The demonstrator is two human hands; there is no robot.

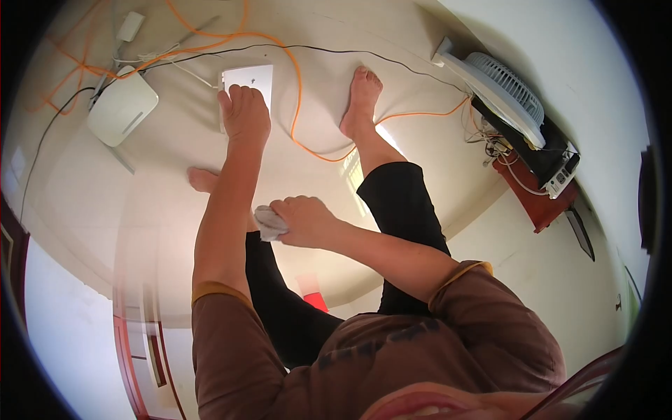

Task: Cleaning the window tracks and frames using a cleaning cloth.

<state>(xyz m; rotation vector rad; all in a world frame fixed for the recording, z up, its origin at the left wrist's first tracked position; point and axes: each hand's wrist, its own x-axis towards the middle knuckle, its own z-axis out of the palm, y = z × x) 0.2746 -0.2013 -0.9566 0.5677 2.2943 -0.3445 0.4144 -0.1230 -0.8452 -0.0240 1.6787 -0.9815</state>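
My left hand (245, 115) reaches forward with its fingers curled over a white flat box-shaped thing (257, 76) on the floor. The hand covers much of that thing, and I cannot tell whether the fingers grip it or only rest over it. A white cable (197, 76) runs up to its left side. Closer to my body, my right hand (310, 220) is closed on a crumpled greyish-white cloth (271, 223), which bulges out past the fingers. The cloth is held in the air between my legs, apart from the white thing.
A white router-like device (123, 107) stands to the left near a white adapter (130, 26). An orange cable (299, 89) and a thin black cable (336, 51) cross the floor. On the right are a white fan (499, 94), a power strip (562, 176) and a red-brown stool-like piece (530, 194).
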